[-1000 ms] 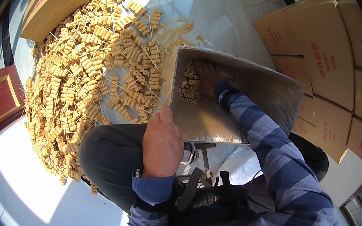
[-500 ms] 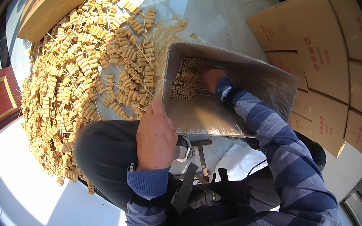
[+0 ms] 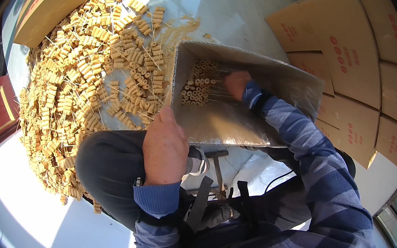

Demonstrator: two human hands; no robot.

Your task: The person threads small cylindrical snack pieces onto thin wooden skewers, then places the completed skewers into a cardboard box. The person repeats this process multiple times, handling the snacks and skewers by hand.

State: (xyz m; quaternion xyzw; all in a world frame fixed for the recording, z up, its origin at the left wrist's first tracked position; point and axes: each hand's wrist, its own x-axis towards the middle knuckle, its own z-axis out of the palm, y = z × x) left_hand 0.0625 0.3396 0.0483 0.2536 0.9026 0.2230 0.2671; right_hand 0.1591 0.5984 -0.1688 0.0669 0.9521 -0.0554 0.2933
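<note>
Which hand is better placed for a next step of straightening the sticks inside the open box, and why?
Probably the right hand: it is inside the open box, beside the sticks of the stacked tan rolls. The left hand is at the box's left rim, farther from them.

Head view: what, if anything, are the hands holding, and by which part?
The left hand holds the cardboard box by its left rim. The right hand is inside, beside the tan rolls; whether it grips any cannot be told.
</note>
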